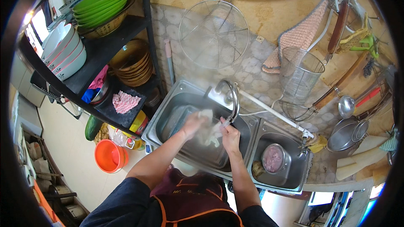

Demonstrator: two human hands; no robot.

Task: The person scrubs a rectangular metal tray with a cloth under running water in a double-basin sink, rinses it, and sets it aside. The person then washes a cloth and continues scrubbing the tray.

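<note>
A pale, wet-looking cloth (209, 137) hangs between my hands over the large basin (170, 110) of a stainless steel sink. My left hand (196, 123) is motion-blurred and grips the cloth's left part. My right hand (230, 136) holds its right end just beneath the curved metal faucet (234, 96). Fingers of the right hand are close to the spout; whether they touch it I cannot tell. Under the hands, a rectangular tub-like shape shows in the basin, its outline softened by haze. Whether water is running is unclear.
In the small right basin (292, 176), a metal bowl (285, 160) holds pink raw meat beside a brownish lump (258, 168). A black shelf (104, 50) with stacked bowls stands left. An orange bucket (109, 159) sits on the floor. Strainers and ladles hang on the wall.
</note>
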